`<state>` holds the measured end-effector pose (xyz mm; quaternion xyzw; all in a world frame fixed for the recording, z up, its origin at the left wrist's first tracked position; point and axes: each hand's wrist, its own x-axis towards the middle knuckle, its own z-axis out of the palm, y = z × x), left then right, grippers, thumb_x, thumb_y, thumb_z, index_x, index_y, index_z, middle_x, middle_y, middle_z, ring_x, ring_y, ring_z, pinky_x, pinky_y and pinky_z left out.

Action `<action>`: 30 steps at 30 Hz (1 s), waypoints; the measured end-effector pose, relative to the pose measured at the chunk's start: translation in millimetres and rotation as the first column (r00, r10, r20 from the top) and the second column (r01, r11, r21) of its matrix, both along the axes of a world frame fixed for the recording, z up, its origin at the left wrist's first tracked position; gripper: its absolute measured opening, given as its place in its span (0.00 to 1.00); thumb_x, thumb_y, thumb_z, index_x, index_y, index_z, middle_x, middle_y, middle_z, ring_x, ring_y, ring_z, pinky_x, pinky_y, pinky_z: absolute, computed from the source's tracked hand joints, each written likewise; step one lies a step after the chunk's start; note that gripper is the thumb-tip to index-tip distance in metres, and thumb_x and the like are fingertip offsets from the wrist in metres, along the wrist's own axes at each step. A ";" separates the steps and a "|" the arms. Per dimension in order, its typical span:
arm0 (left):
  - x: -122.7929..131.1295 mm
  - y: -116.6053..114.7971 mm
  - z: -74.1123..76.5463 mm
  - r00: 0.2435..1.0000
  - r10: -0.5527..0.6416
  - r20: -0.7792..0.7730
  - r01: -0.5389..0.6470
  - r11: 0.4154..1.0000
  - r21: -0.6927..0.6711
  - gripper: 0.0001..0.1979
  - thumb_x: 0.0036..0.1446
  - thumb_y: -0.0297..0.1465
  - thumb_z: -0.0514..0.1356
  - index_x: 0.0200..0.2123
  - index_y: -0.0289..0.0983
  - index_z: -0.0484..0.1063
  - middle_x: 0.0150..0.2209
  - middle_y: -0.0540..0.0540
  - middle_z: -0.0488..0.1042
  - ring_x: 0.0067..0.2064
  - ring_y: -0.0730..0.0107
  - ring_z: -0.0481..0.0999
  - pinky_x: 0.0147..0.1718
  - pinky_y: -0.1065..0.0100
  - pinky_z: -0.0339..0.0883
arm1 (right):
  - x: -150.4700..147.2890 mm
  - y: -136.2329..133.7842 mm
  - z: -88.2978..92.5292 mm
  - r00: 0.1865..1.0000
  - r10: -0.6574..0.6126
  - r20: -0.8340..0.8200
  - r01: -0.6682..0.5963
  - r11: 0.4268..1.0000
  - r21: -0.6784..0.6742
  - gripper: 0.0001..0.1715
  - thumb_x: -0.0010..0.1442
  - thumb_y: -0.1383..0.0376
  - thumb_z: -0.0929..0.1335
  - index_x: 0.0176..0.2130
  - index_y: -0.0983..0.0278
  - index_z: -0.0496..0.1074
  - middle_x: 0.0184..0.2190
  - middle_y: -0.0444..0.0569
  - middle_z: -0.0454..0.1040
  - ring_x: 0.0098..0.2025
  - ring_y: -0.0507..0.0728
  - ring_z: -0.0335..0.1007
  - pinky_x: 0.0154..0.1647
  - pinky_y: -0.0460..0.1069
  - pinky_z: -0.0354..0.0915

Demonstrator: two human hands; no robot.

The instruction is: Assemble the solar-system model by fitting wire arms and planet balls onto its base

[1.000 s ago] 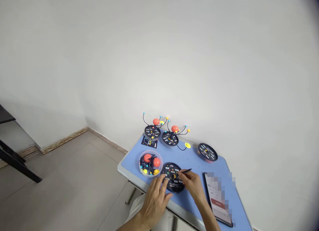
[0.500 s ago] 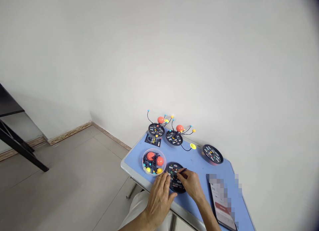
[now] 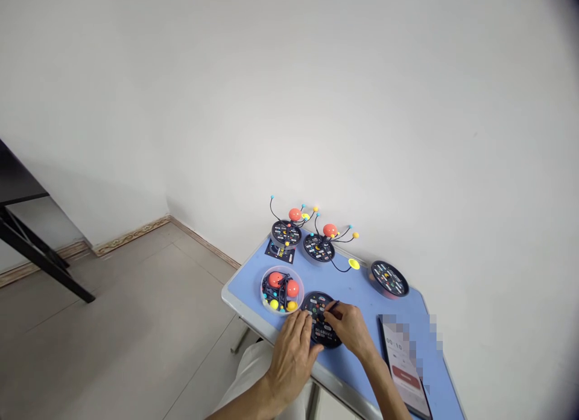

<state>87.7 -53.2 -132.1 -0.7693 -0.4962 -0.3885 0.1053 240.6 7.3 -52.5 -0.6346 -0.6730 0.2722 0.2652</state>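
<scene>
A round black disc [image 3: 322,319] with small coloured marks lies on the blue table [image 3: 357,299] right in front of me. My left hand [image 3: 292,353] rests on the disc's near left rim, fingers curled against it. My right hand [image 3: 350,329] sits at the disc's right side and pinches a thin black rod [image 3: 332,306], whose tip points at the disc's middle. A clear bowl [image 3: 281,289] holding orange and yellow balls and black rods stands just left of the disc.
Two assembled models with orange balls and wire arms [image 3: 287,230] [image 3: 320,244] stand at the table's back edge by the white wall. Another black disc [image 3: 389,278] and a loose yellow piece [image 3: 353,264] lie right of them. A phone [image 3: 404,362] lies at the right. A black stand [image 3: 27,245] occupies the floor far left.
The view has shifted right and slightly up. My right hand has drawn in over the disc, bringing the rod's tip closer to its middle. My left hand stays on the rim.
</scene>
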 end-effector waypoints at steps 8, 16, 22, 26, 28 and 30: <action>2.9 1.6 -9.3 0.997 -0.044 0.059 0.048 0.997 -0.067 0.19 0.67 0.35 0.54 0.55 0.30 0.70 0.55 0.34 0.75 0.57 0.50 0.74 0.53 0.51 0.73 | 4.7 1.9 -6.0 0.999 -0.045 -0.012 0.044 0.994 -0.097 0.15 0.50 0.58 0.62 0.25 0.63 0.72 0.20 0.49 0.76 0.16 0.55 0.67 0.18 0.47 0.60; 10.1 1.9 -11.8 0.998 -0.036 0.054 0.044 0.987 -0.156 0.29 0.64 0.42 0.57 0.61 0.27 0.63 0.60 0.29 0.69 0.61 0.46 0.69 0.55 0.49 0.70 | 5.6 -0.6 -6.4 0.997 0.033 0.064 -0.032 0.999 -0.014 0.11 0.51 0.60 0.64 0.24 0.63 0.71 0.17 0.47 0.72 0.19 0.55 0.65 0.21 0.47 0.57; 12.8 3.1 -9.7 0.999 -0.031 0.033 0.038 0.975 -0.219 0.33 0.61 0.42 0.61 0.63 0.27 0.61 0.62 0.28 0.66 0.63 0.43 0.66 0.56 0.48 0.67 | 3.5 -1.9 -13.5 0.989 0.087 0.121 -0.093 0.995 0.043 0.11 0.53 0.63 0.64 0.22 0.63 0.71 0.15 0.44 0.68 0.19 0.53 0.60 0.23 0.47 0.54; 13.8 2.1 -10.9 0.999 -0.019 0.030 0.026 0.965 -0.262 0.33 0.61 0.42 0.60 0.64 0.29 0.60 0.63 0.30 0.65 0.64 0.44 0.65 0.57 0.48 0.66 | 3.8 -1.2 -22.0 0.986 0.070 0.150 -0.078 0.996 0.043 0.13 0.54 0.64 0.63 0.21 0.63 0.70 0.15 0.44 0.67 0.19 0.53 0.60 0.23 0.47 0.52; 14.2 1.8 -11.5 0.999 -0.017 0.032 0.025 0.962 -0.272 0.33 0.61 0.41 0.60 0.64 0.29 0.60 0.64 0.30 0.64 0.64 0.44 0.64 0.58 0.48 0.65 | 4.0 -1.2 -25.9 0.985 0.043 0.164 -0.051 0.998 0.046 0.14 0.54 0.64 0.63 0.20 0.63 0.69 0.14 0.45 0.67 0.18 0.53 0.60 0.23 0.48 0.51; 14.4 1.8 -11.9 0.999 -0.019 0.034 0.027 0.963 -0.268 0.33 0.61 0.41 0.60 0.64 0.28 0.59 0.63 0.29 0.65 0.64 0.44 0.63 0.58 0.48 0.65 | 3.5 -1.9 -28.1 0.984 0.009 0.175 -0.019 0.998 0.055 0.15 0.55 0.63 0.63 0.19 0.62 0.67 0.15 0.47 0.69 0.19 0.54 0.62 0.23 0.48 0.51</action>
